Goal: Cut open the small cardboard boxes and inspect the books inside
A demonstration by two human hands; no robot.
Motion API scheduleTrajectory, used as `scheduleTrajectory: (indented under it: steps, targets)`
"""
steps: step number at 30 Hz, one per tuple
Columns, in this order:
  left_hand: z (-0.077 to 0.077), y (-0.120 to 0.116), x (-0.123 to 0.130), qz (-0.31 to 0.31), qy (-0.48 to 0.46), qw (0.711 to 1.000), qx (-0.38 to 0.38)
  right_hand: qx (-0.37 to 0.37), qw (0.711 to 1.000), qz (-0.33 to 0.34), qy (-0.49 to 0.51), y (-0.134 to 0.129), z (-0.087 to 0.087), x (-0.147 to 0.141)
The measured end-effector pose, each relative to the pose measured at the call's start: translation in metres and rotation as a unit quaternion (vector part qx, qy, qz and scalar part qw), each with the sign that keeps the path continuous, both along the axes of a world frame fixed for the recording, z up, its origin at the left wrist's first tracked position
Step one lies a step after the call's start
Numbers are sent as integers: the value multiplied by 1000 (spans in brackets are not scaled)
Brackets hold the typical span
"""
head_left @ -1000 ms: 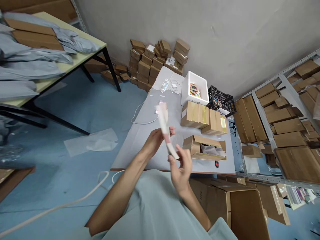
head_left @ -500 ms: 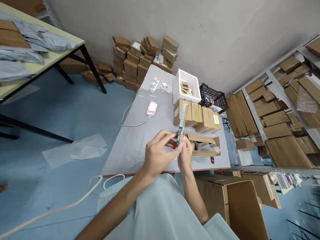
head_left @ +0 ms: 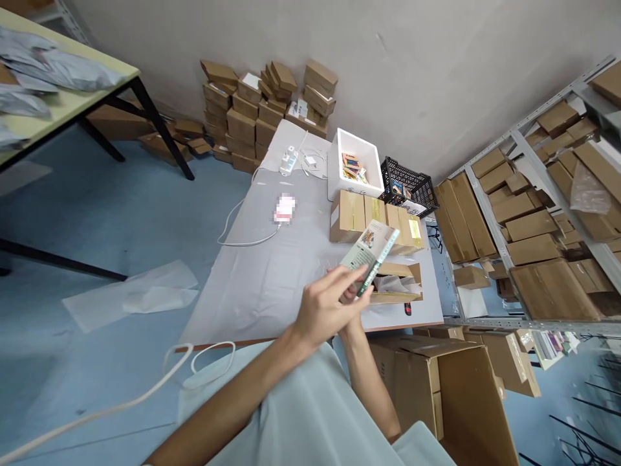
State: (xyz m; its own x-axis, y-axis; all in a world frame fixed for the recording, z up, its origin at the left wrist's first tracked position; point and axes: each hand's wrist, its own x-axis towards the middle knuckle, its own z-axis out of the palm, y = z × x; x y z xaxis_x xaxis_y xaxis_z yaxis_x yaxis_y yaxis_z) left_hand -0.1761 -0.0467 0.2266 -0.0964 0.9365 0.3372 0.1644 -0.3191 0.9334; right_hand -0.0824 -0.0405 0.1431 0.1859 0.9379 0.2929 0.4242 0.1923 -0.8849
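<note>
A small book [head_left: 372, 246] with a pale printed cover and a green spine is held tilted above the grey-covered table [head_left: 242, 285]. My left hand [head_left: 327, 304] grips its lower end, with fingers across the cover and the thumb near the spine. Mostly hidden behind it, my right hand [head_left: 353, 318] supports the book from below. Just beyond the book stands an open cardboard box [head_left: 398, 298] with grey wrapping inside. Taped cardboard boxes [head_left: 352, 217] line up behind it.
A white foam box [head_left: 356, 188] and a black crate [head_left: 410, 188] hold small packets or books. A phone-like blurred item [head_left: 284, 209] lies on a white cable. Large open carton [head_left: 470, 401] at the lower right; shelving [head_left: 517, 239] at the right; stacked boxes [head_left: 241, 129] by the wall.
The book has turned from edge-on so that its cover shows, and it leans to the right. My left hand has shifted right and lies across the cover. The view has moved slightly.
</note>
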Motion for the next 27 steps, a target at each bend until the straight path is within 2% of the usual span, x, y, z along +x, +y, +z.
scheduleTrajectory:
  steps: [3, 5, 7, 10, 13, 17, 22, 27]
  targets:
    - [-7, 21, -22, 10, -90, 993, -76, -95, 985, -6, 143, 10, -5, 16]
    - [-19, 37, -38, 14, -154, 978, -141, -126, 971, -29, 199, 12, -4, 27]
    - [-37, 53, -50, 16, -208, 961, -180, -111, 975, -38, 189, 16, 0, 36]
    - [-65, 68, -60, 17, -250, 946, -207, -77, 984, -16, 158, 26, 7, 42]
    - [-82, 72, -66, 11, -236, 951, -200, -51, 991, -2, 124, 37, 12, 46]
    - [-83, 68, -81, 10, -159, 977, -141, -23, 997, 13, 76, 45, 12, 51]
    - [-73, 52, -96, 24, -74, 995, -63, 0, 989, 76, 123, 49, 4, 53]
    - [-76, 41, -98, 44, -73, 994, -75, 1, 990, 89, 114, 47, 1, 47]
